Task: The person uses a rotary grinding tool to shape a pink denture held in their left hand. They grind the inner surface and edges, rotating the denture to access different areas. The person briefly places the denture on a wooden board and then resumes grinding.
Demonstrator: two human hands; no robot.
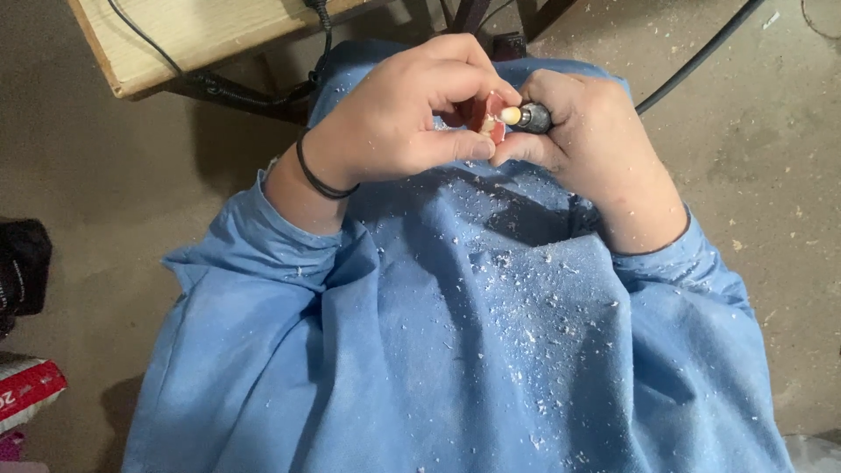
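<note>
My left hand grips a small pink piece with pale tooth-like parts, pinched between thumb and fingers above my lap. My right hand is closed around a dark rotary handpiece. Its rounded cream tip touches the pink piece. A black band circles my left wrist. White shavings dust both hands and the blue gown over my lap.
A wooden bench corner with dark metal legs stands at the top left. Black cables run across the dusty floor at the top right. A black object and a red-and-white package lie at the left edge.
</note>
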